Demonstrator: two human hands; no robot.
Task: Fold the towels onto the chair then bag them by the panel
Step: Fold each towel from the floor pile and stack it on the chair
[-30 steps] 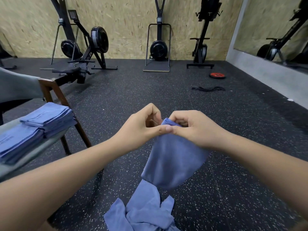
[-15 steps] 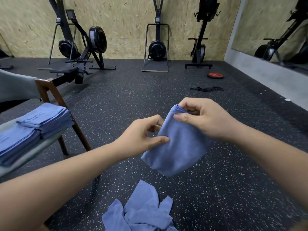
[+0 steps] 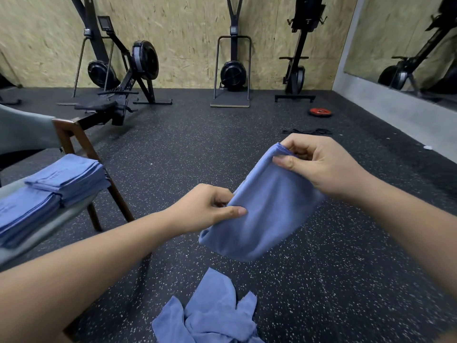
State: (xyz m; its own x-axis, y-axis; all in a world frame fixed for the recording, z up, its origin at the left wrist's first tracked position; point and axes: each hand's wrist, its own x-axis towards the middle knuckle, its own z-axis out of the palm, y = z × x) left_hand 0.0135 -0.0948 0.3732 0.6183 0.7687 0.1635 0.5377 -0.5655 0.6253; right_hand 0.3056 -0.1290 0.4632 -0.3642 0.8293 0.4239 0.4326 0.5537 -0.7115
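Note:
A blue towel (image 3: 264, 214), folded double, hangs in the air between my hands. My right hand (image 3: 324, 167) pinches its upper corner, raised to the right. My left hand (image 3: 210, 211) pinches the lower left edge. Below them a crumpled heap of blue towels (image 3: 212, 315) lies on the floor. On the chair (image 3: 74, 137) at the left sit two stacks of folded blue towels, one further back (image 3: 69, 177) and one nearer (image 3: 24, 214).
Dark speckled rubber floor (image 3: 346, 268) all round. Rowing machines (image 3: 123, 78) and other gym machines stand along the wooden back wall. A red weight plate (image 3: 320, 112) and a black band (image 3: 308, 131) lie on the floor at the right. A mirror wall runs along the right.
My hands were together at the towel's top corner; the right hand has since risen to the right and the left has slid down along the edge, stretching the towel out slantwise.

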